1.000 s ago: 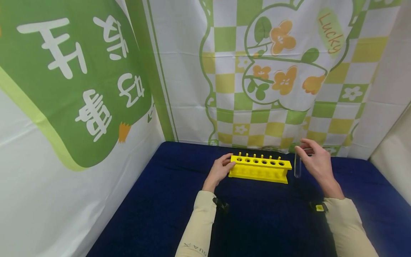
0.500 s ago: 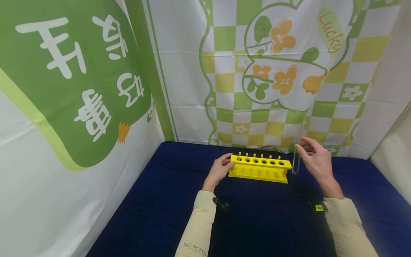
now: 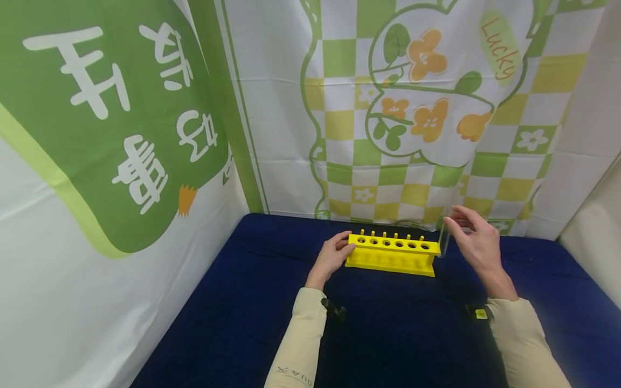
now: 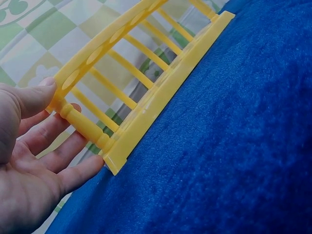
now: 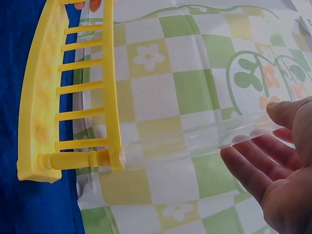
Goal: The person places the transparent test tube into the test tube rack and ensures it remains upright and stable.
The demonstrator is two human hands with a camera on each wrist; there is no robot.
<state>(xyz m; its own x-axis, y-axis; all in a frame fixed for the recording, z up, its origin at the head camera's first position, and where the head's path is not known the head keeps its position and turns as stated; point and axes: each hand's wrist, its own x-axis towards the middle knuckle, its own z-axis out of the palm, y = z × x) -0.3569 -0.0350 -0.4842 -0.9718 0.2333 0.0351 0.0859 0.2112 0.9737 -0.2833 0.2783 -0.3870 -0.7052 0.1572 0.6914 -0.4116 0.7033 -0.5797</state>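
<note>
A yellow test tube rack (image 3: 390, 261) stands on the dark blue cloth, its row of round holes facing up and short pegs along the back. My left hand (image 3: 331, 260) grips the rack's left end, thumb on the top bar and fingers around the end post (image 4: 85, 124). At the other end, my right hand (image 3: 477, 245) pinches a clear test tube (image 5: 180, 144) near its upper part between thumb and fingers. The tube's rounded bottom is right at the edge of the rack's top bar (image 5: 113, 97), beside the right end hole. No tubes show in the holes.
Blue cloth (image 3: 388, 328) covers the table around the rack. Behind it hangs a green, yellow and white checked curtain (image 3: 383, 167), close to the table's back edge. A white and green printed sheet (image 3: 87, 215) borders the left side.
My right hand has raised the test tube slightly and brought it left, its bottom tilting toward the rack's right end. The left hand and rack have stayed in place.
</note>
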